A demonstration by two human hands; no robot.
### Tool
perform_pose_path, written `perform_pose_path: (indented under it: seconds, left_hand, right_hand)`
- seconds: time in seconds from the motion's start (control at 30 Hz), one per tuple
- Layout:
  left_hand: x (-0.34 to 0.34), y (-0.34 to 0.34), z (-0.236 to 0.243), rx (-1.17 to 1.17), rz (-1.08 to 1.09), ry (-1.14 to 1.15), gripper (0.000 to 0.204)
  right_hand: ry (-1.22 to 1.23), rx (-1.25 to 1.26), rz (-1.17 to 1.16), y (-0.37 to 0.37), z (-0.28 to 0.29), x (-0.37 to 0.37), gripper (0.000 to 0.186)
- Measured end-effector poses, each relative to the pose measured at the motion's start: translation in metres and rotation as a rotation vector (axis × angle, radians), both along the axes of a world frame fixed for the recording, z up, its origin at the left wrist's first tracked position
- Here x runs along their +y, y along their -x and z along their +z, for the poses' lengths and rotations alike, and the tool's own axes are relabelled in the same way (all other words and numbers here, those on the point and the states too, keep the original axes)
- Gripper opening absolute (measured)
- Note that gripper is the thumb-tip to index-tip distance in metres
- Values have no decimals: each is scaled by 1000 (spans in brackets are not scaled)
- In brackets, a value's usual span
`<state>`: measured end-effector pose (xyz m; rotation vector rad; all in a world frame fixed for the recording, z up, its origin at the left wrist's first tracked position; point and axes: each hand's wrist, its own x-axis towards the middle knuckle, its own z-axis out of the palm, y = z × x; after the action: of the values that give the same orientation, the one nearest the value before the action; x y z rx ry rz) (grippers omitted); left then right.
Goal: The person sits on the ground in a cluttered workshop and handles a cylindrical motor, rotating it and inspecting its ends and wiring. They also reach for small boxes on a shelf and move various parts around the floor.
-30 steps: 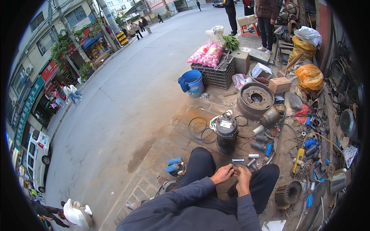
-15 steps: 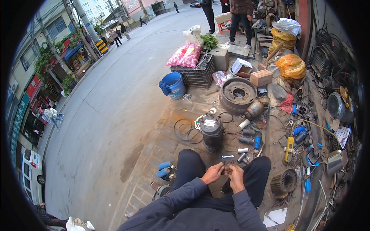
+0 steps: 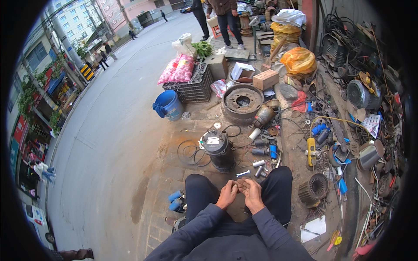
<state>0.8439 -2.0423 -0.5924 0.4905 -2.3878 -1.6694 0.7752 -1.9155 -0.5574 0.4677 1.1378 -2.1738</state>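
My left hand and my right hand meet between my knees, fingertips together. Both are closed in a pinch; whatever they hold is too small to make out. Just beyond them a small open-end wrench lies on the ground. A dark cylindrical motor or pump stands upright past my left knee, a white label and pale wires on its top. Right of the wrench lie a white cylinder, some grey metal ones, and a blue cylinder.
A rusty wheel rim, a blue bucket and a black crate under pink bags stand farther off. Motor parts, including a finned housing, and a yellow power strip litter the right side. A street runs along the left; people stand at the back.
The view has swung right, so the surroundings sit farther left in it. My hands remain together at the fingertips, and the right hand's palm shows more. The motor and wrench have not moved on the ground.
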Motion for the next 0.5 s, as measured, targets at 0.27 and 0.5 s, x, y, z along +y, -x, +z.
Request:
perform_pose_path:
  seconds: [0.27,0.5]
  left_hand:
    - [19,21,45,-125,-145,-1432,36]
    - [23,33,92,64,-279,-290,63]
  right_hand:
    - [-502,1459,-5,2,19,-16,34]
    - [60,120,24,46,-52,-42,71]
